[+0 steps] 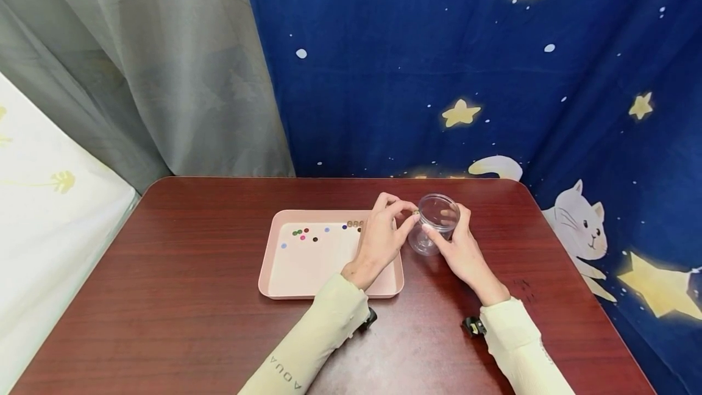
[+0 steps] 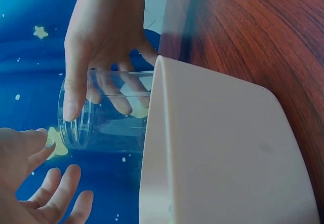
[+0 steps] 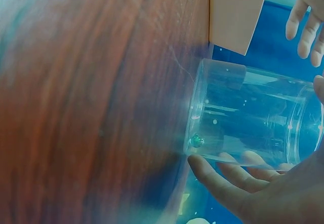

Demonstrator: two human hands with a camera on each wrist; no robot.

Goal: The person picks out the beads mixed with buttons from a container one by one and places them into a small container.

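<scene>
My right hand (image 1: 460, 252) grips a clear plastic jar (image 1: 430, 239) that stands upright on the table, right of the tray. Its thumb lies near the rim, and its other fingers go around the far side. Close to the jar's open mouth, my left hand (image 1: 378, 239) pinches a small bead (image 2: 49, 142) between thumb and forefinger; its colour is hard to tell. The left hand's other fingers are spread, as the left wrist view shows. Through the jar wall, a green bead (image 3: 196, 141) is visible at the bottom in the right wrist view.
A shallow pink tray (image 1: 265, 273) lies left of the jar, partly covered by my left arm. Several small beads are scattered in it, among them a pink bead (image 1: 303, 238), a light blue bead (image 1: 283, 245) and brown beads (image 1: 350, 224). Curtains hang behind the wooden table (image 1: 164, 273).
</scene>
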